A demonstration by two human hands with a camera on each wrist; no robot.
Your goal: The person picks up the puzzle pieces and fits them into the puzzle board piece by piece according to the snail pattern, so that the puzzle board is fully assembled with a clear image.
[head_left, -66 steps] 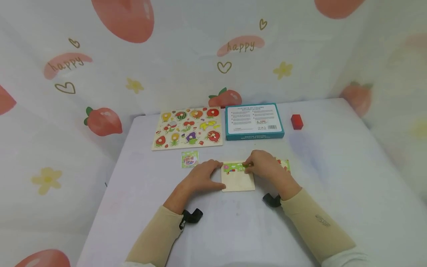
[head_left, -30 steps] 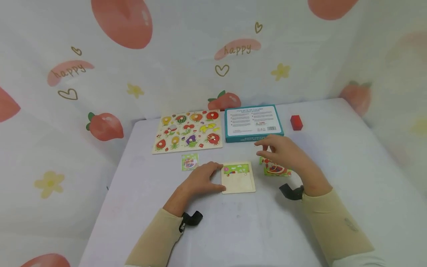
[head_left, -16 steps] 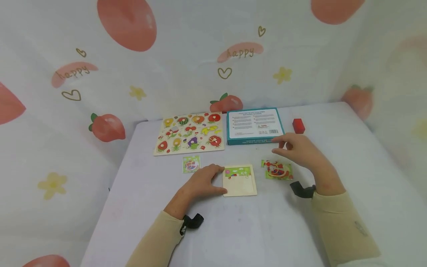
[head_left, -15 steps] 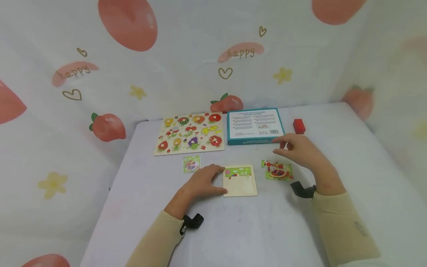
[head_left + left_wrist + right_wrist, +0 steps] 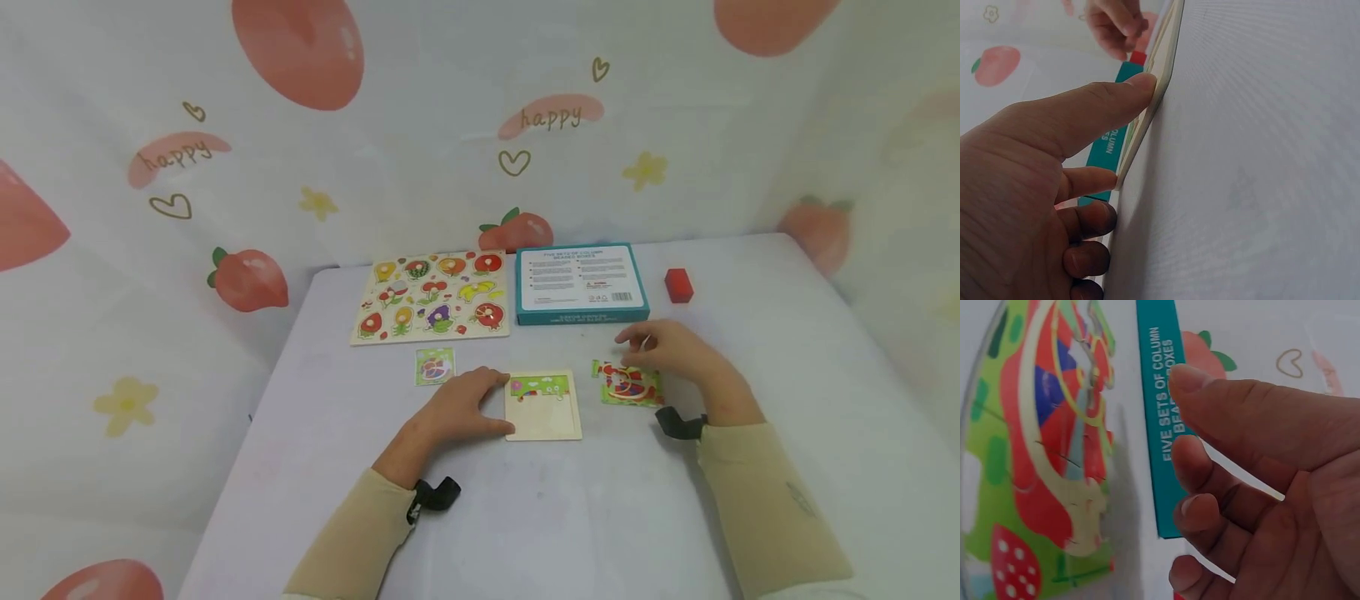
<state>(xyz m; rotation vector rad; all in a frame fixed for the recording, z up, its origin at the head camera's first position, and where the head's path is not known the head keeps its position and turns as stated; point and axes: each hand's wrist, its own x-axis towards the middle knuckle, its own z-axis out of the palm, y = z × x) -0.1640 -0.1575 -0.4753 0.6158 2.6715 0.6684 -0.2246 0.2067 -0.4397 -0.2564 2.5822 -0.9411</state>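
A square wooden puzzle tray (image 5: 542,423) lies on the table, with a strip of green printed pieces (image 5: 540,386) along its far edge and bare wood below. My left hand (image 5: 461,408) touches the tray's left side, thumb near the front corner and index finger near the back one; the left wrist view shows both nearly straight against its edge. To the right of the tray lies a cluster of red and green jigsaw pieces (image 5: 630,390). My right hand (image 5: 678,354) hovers over the cluster's back side, thumb and fingertips apart with nothing between them (image 5: 1260,469).
A small square picture card (image 5: 435,367) lies left of the tray. Behind stand a wooden fruit peg board (image 5: 408,336), a flat teal and white box (image 5: 581,279) and a red block (image 5: 678,285). A printed cloth hangs beyond the table.
My right hand has left the green strip at the tray's far edge, swung right, and now sits lower over the loose jigsaw pieces. My left hand stays at the tray's side.
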